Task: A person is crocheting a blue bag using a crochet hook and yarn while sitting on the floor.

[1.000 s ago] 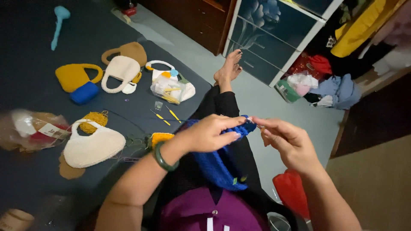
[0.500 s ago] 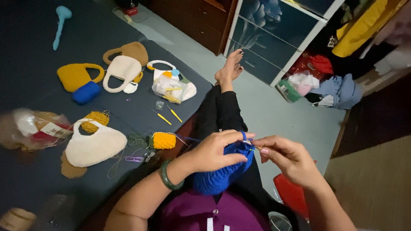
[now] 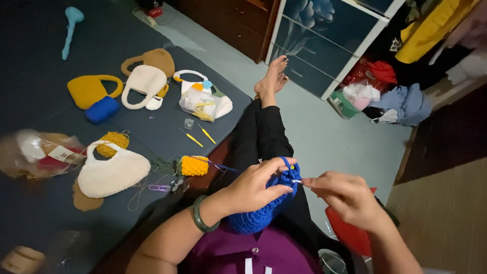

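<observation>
Since half a second ago the blue crochet piece (image 3: pixel 258 215) has barely shifted; it has settled a little lower on my lap, and both hands have stayed at its upper rim. My left hand (image 3: pixel 253 189), with the green bangle (image 3: pixel 200 217) at its wrist, is pinched on the blue fabric, thumb and forefinger closed over the edge near a small yellow stitch marker (image 3: pixel 296 181). My right hand (image 3: pixel 342 195) is closed on a crochet hook (image 3: pixel 298 181), only its tip showing, touching the rim between the two hands.

I judge I am mid-stitch on the top round. The next move calls for keeping the edge taut while the hook draws a loop through.

Out past my left hand lie a small yellow crochet piece (image 3: pixel 195 165), a white crocheted bag (image 3: pixel 112 173) and two loose yellow hooks (image 3: pixel 199 135) on the dark mat (image 3: pixel 35 61).
</observation>
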